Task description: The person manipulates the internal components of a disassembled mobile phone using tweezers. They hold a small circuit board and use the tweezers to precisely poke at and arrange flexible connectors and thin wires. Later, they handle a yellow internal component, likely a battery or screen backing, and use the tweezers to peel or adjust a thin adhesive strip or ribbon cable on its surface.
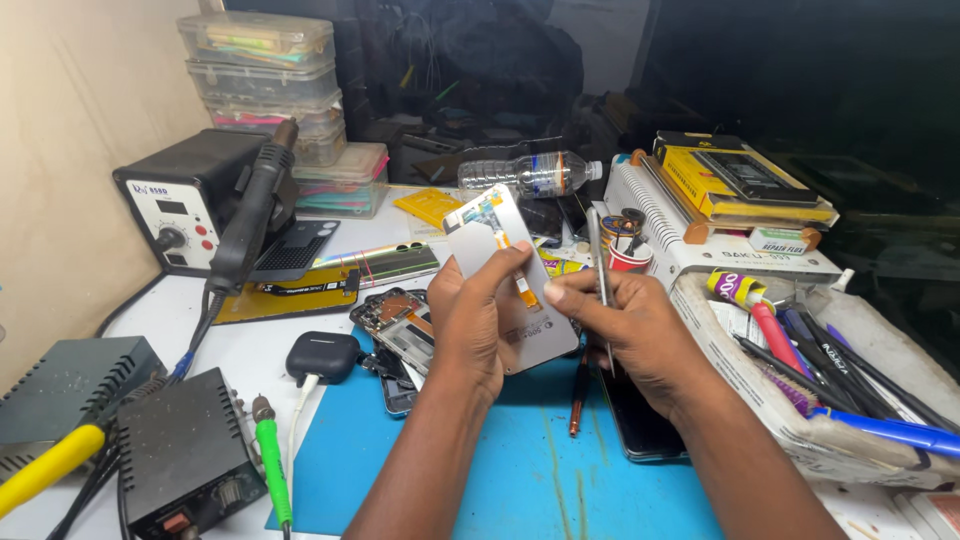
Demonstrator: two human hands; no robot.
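Note:
My left hand (468,325) holds a grey phone screen panel (487,245) upright, its back toward me, thumb pressed near an orange flex cable (523,288). My right hand (625,330) grips thin metal tweezers (597,255) whose upper end points up beside the panel; its fingers touch the panel's right edge near the flex cable. Below the hands lie an opened phone body (400,328) and a dark phone (640,430) on a blue mat (500,470).
A hot-air rework station (180,205) with its wand stands at left, power supplies (185,450) in front. Stacked plastic boxes (265,75), a water bottle (530,172), an earbud case (322,355), a screwdriver (578,390) and a tray of tools (830,380) at right.

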